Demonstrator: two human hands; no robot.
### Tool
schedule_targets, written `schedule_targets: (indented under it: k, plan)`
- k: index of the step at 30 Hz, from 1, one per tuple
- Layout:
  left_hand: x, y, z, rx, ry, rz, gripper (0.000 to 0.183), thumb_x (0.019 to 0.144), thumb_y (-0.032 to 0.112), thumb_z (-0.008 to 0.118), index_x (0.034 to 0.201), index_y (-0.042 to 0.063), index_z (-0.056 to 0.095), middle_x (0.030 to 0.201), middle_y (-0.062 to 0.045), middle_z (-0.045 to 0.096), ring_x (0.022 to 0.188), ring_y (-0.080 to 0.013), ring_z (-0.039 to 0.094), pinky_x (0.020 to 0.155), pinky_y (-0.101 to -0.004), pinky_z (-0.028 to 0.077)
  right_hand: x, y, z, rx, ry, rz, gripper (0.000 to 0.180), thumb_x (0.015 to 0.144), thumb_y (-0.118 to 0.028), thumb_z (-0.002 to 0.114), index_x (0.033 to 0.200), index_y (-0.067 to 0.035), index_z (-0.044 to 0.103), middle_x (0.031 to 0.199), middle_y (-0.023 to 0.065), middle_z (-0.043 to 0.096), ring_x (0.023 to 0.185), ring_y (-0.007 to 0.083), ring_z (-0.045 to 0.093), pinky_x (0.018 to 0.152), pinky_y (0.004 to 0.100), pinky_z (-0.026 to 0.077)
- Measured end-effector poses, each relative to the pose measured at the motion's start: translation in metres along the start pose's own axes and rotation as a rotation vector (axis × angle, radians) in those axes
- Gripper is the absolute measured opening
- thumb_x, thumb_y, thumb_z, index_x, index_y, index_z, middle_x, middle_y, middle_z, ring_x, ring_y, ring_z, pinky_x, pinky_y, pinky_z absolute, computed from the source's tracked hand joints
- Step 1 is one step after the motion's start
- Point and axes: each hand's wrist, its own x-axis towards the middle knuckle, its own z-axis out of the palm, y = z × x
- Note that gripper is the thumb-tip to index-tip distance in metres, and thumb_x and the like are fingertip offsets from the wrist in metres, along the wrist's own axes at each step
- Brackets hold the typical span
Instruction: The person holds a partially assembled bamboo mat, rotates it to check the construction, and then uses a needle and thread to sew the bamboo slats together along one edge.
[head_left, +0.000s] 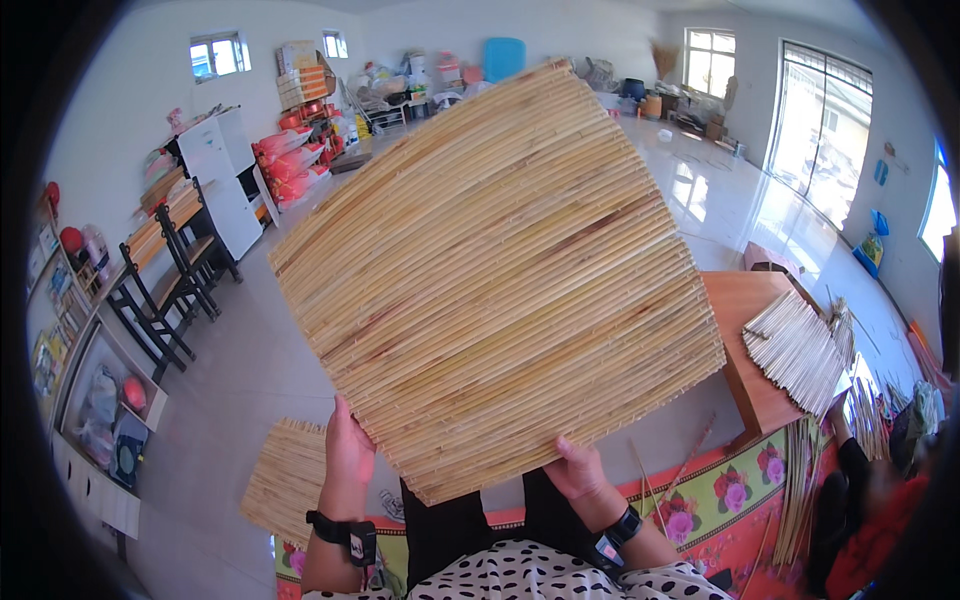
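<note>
A large woven mat of straw-coloured stalks (495, 285), bound by rows of thin thread, is held up and tilted in front of me. My left hand (351, 442) grips its lower left edge, the fingers hidden behind the mat. On the lower right edge, my right hand (577, 466) pinches it with the thumb on top. Beside my left forearm, a second, smaller-looking stalk mat (281, 480) lies low down, partly covered by my arm.
At right, an orange-brown wooden table (750, 300) bears another stalk mat (795, 349). A co-worker in red (877, 540) sits beside it, near loose stalks (799, 487). A flowered cloth (697, 517) spreads below. Chairs (161, 292), a white refrigerator (217, 180) and stacked sacks (289, 165) line the left side.
</note>
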Motion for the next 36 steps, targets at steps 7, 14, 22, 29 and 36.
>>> schedule_targets:
  k: [7,14,22,29,36]
  plan:
    - [0.012,-0.014,0.012,-0.104,0.077,0.164,0.050,0.092,0.038,0.045,0.123,0.000,0.044,0.123,-0.012,0.051,0.111,-0.0234,0.051,0.093,-0.0391,0.041,-0.004,-0.025,0.004,-0.059,-0.157,0.008,0.072,0.069,-0.009,0.074,0.130,-0.005,0.036,0.127,0.0087,0.045,0.120,0.0248,0.040,0.101,0.0419,0.032]
    - [0.034,0.042,-0.006,-0.099,0.072,0.364,0.048,0.091,0.039,0.049,0.118,0.000,0.049,0.116,-0.011,0.056,0.106,-0.0221,0.054,0.091,-0.0367,0.042,0.008,-0.097,-0.014,-0.254,-0.469,0.123,0.061,0.071,-0.001,0.067,0.127,-0.005,0.043,0.125,0.0132,0.050,0.115,0.0314,0.048,0.093,0.0496,0.042]
    - [0.056,0.149,-0.061,0.177,0.044,0.647,0.036,0.091,0.029,0.051,0.111,0.000,0.054,0.110,-0.008,0.059,0.101,-0.0164,0.055,0.088,-0.0325,0.043,0.020,-0.168,-0.014,-0.397,-0.140,-0.225,0.045,0.087,-0.027,0.054,0.125,-0.004,0.044,0.117,0.0129,0.056,0.110,0.0296,0.053,0.089,0.0456,0.043]
    - [0.070,0.214,-0.052,0.406,-0.160,0.699,0.029,0.091,0.021,0.051,0.110,-0.001,0.054,0.109,-0.007,0.059,0.099,-0.0136,0.054,0.090,-0.0277,0.040,0.030,-0.164,0.082,-0.338,-0.359,-0.340,0.052,0.087,-0.032,0.055,0.127,-0.001,0.041,0.123,0.0118,0.052,0.114,0.0262,0.049,0.090,0.0416,0.043]
    - [0.081,0.242,0.004,0.811,-0.187,0.659,0.032,0.093,0.021,0.049,0.115,-0.002,0.052,0.109,-0.004,0.059,0.098,-0.0098,0.053,0.088,-0.0253,0.039,0.002,-0.137,0.108,-0.429,-0.178,-0.494,0.056,0.075,-0.009,0.068,0.124,0.001,0.044,0.118,0.0113,0.054,0.110,0.0215,0.051,0.094,0.0354,0.040]
